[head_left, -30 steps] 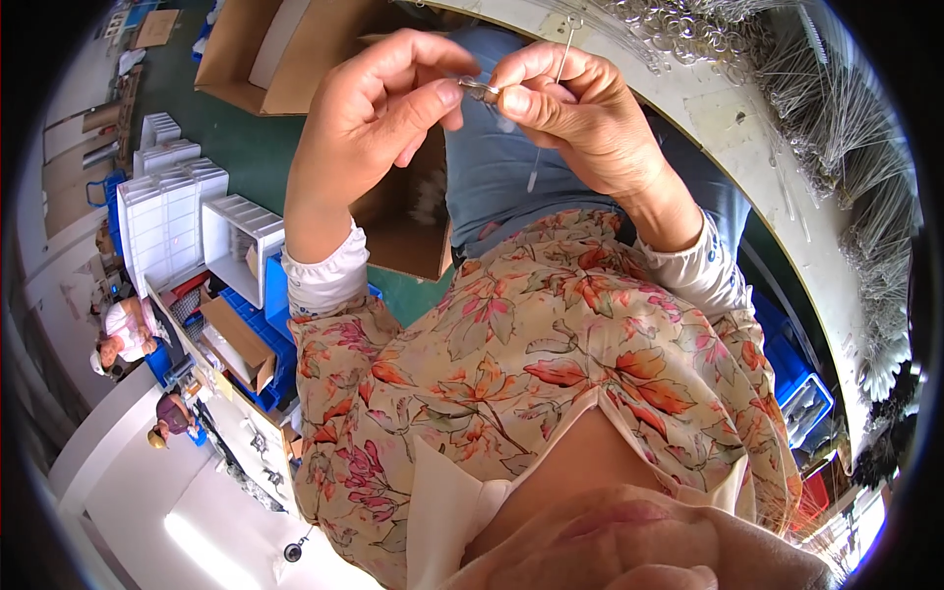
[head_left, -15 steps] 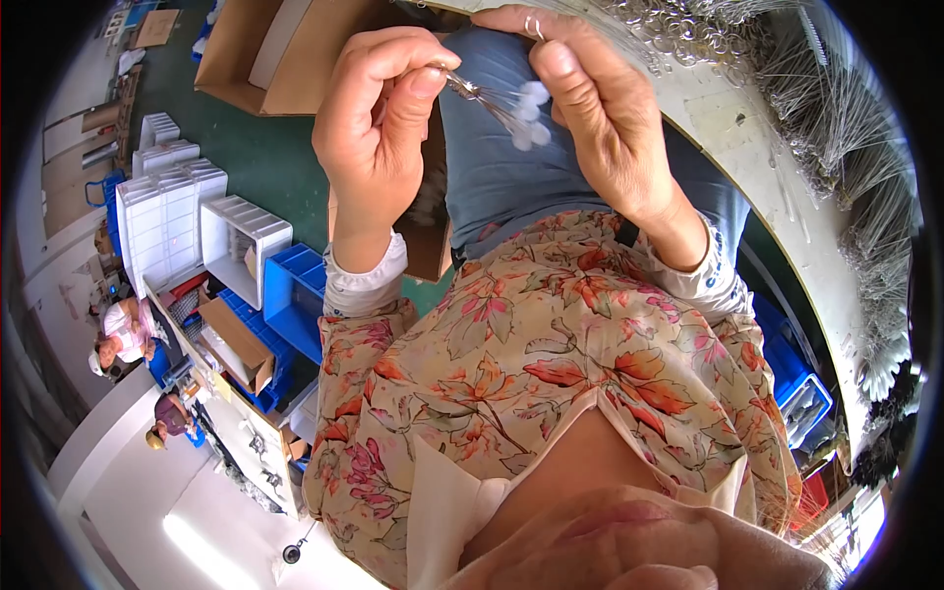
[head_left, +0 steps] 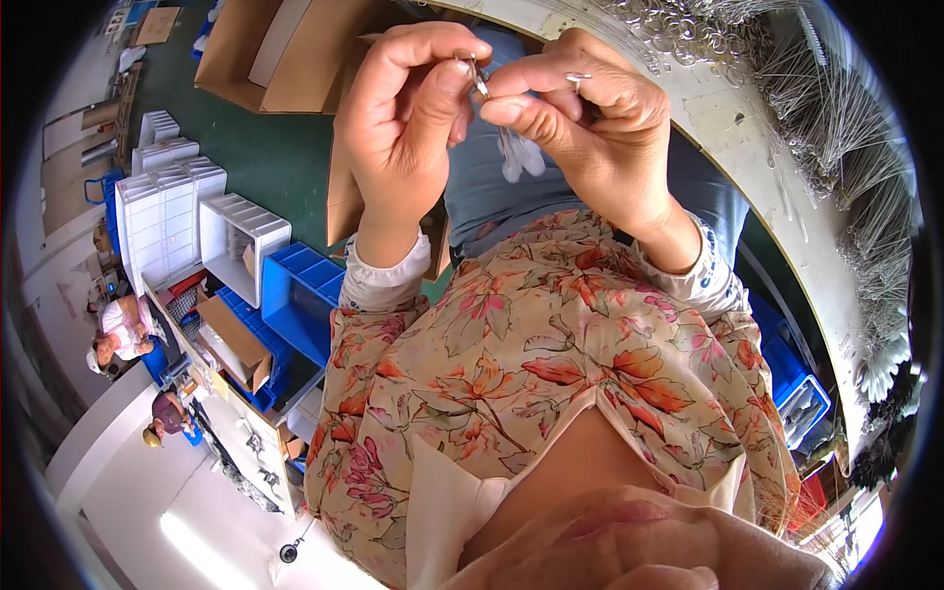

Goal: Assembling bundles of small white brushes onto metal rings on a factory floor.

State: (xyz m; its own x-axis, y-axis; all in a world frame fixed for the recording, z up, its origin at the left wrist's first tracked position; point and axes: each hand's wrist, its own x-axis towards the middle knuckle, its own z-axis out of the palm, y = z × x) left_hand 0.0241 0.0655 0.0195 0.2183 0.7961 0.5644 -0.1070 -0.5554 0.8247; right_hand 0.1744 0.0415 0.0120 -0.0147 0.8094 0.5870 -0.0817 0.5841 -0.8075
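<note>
Above my lap, my left hand (head_left: 403,128) is closed in a pinch on the metal end of a small bundle of thin wire brushes (head_left: 521,159). Their soft white tips hang down behind the fingers of my right hand (head_left: 595,133). Thumb and forefinger of that hand meet at the same metal end, close to the left fingertips. A thin metal ring (head_left: 578,78) sits around a finger of my right hand. Exactly how the wire ends are joined is hidden by the fingers.
On the pale worktable (head_left: 733,128) to the right lie many metal rings (head_left: 678,34) and heaps of long wire brushes (head_left: 836,118). An open cardboard box (head_left: 295,59) stands at the far left, with white crates (head_left: 172,216) and blue bins (head_left: 295,295) nearer. Two people sit farther off.
My right hand has come left and its fingertips now touch the metal end of the bundle. My left hand has moved slightly right, and the white tips now hang more steeply.
</note>
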